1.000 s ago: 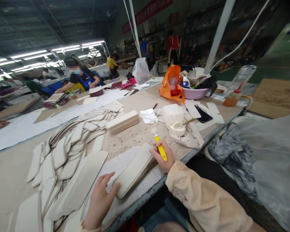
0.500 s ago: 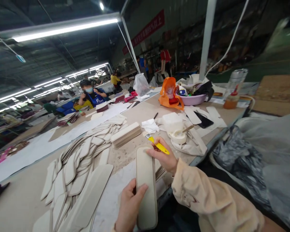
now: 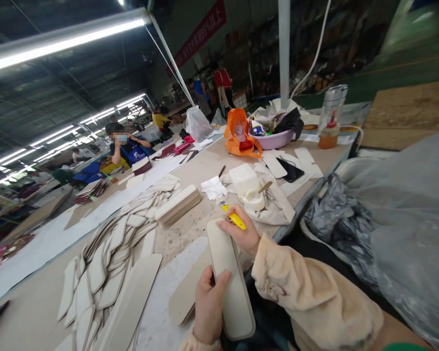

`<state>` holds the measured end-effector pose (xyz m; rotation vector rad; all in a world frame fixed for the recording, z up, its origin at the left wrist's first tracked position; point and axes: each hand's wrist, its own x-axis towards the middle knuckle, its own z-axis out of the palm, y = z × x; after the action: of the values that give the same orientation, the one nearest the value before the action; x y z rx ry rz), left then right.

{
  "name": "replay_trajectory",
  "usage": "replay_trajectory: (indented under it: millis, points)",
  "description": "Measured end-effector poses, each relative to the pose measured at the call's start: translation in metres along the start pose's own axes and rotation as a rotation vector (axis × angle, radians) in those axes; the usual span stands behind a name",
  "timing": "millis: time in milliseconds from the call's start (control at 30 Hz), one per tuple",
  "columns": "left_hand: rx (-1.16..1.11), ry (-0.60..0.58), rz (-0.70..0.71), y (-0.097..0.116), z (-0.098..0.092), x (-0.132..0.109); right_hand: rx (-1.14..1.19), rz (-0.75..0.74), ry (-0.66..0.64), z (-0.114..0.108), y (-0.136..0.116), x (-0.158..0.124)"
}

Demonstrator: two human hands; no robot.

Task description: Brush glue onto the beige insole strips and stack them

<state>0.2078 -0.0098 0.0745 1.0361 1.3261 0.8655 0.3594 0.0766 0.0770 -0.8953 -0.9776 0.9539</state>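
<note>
Lifting the long pale panel (image 3: pixel 237 298) off the low stack (image 3: pixel 188 293) bearing it a second ago, and now tilting it across the near edge of the table (image 3: pixel 205 165). Covering part of that stack with panel and left hand (image 3: pixel 209 298). Working beside a heap of pale pieces (image 3: pixel 109 253), with a neat pile (image 3: pixel 179 204) lying beyond, then a white tub (image 3: pixel 242 176), a black phone (image 3: pixel 293 170), an orange bag (image 3: pixel 237 135) by a lilac basin (image 3: pixel 274 141), and an amber bottle (image 3: pixel 328 137). Reading "95%以上" on a red banner (image 3: pixel 202 35); seeing on a blue apron (image 3: pixel 133 155) a white mark, probably a logo. Gripping the panel's left side with the left hand, pressing the thumb on top. Pinching its far end with the right hand (image 3: pixel 244 235), bending the wrist inward, also holding a yellow-handled brush (image 3: pixel 237 221), pointing the bristles away.
</note>
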Motion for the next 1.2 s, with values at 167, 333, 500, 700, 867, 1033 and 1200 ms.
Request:
replay_trajectory:
  millis: [167,333,500,700,867,1033,1200]
  points:
    - [-0.007,0.009,0.026,-0.003,0.005,0.0,-0.128,-0.063,0.018,-0.005,0.001,-0.001]
    - [-0.051,0.001,0.026,-0.006,0.007,0.001,-0.158,-0.097,0.018,-0.007,0.0,0.0]
    - [-0.07,-0.003,0.024,-0.004,0.007,0.001,-0.185,-0.119,0.004,-0.009,0.0,-0.001]
    - [-0.192,-0.068,-0.05,-0.001,0.011,-0.003,-0.177,-0.111,0.008,-0.01,0.004,-0.001]
    - [-0.449,-0.214,-0.236,-0.009,0.012,-0.016,-0.116,-0.081,0.052,-0.015,0.008,0.006]
    - [-0.449,-0.383,-0.364,-0.026,0.008,-0.03,-0.084,-0.031,0.056,-0.017,0.015,0.009]
    - [-0.401,-0.311,-0.305,-0.035,0.011,-0.036,-0.053,-0.003,0.037,-0.017,0.016,0.008]
